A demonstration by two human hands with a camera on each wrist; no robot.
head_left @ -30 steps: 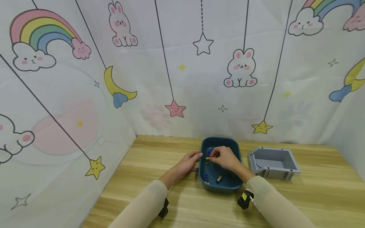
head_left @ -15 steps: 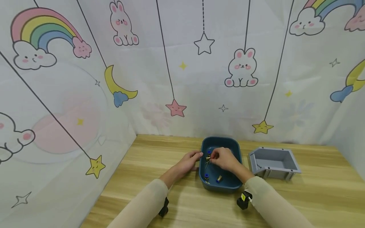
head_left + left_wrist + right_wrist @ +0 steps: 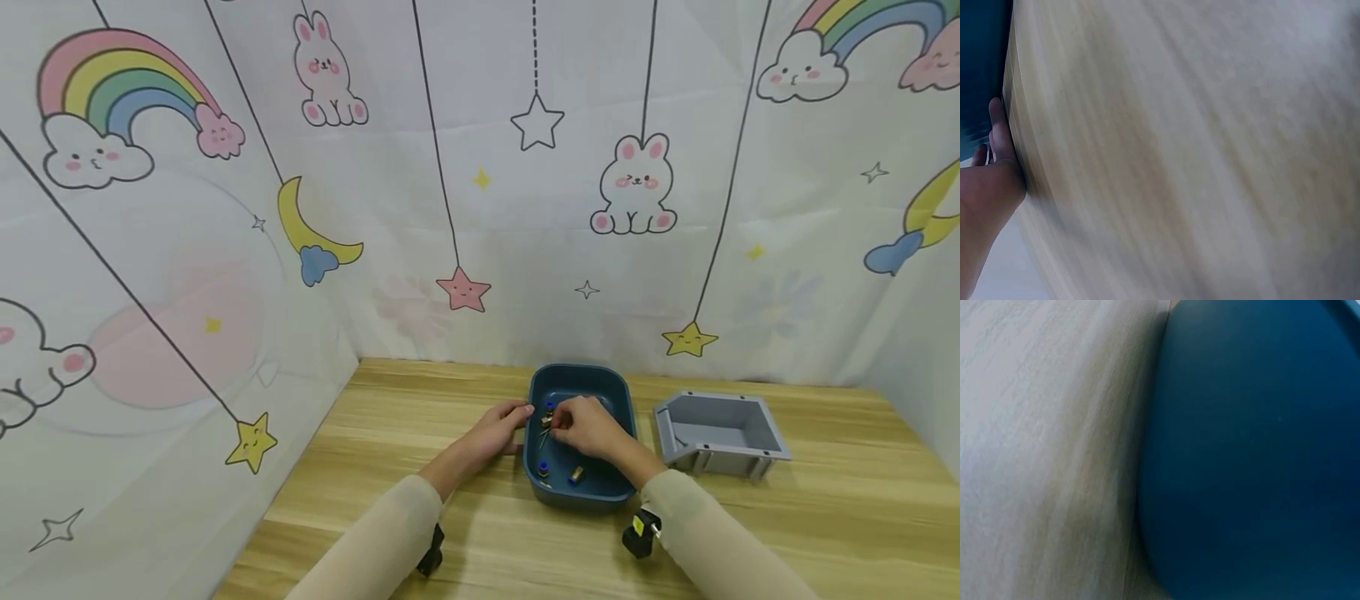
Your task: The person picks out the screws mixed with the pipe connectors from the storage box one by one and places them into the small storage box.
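Sleeves (image 3: 375, 542), pale, come up from your bottom edge in the head view, black devices (image 3: 639, 535) below the cuffs. Wood-grain counter (image 3: 540, 567) under everything. Blue bin (image 3: 577, 502) just right of centre, lower half. Inside its near end: blue-topped fitting (image 3: 543, 470) at left, brass fitting (image 3: 576, 475) to the right of it. Your left hand (image 3: 491, 429) rests against the bin's left wall, fingers fairly straight, one tip at the rim. Your right hand (image 3: 588, 427) reaches in over the right wall, fingers bent down to small brass pieces (image 3: 546, 422); too small to tell whether they clamp one. Blue-capped part (image 3: 550, 408) just beyond. Grey bin (image 3: 727, 462) right of the blue one, apart from it. Printed cloth (image 3: 525, 208) fills your upper frame.
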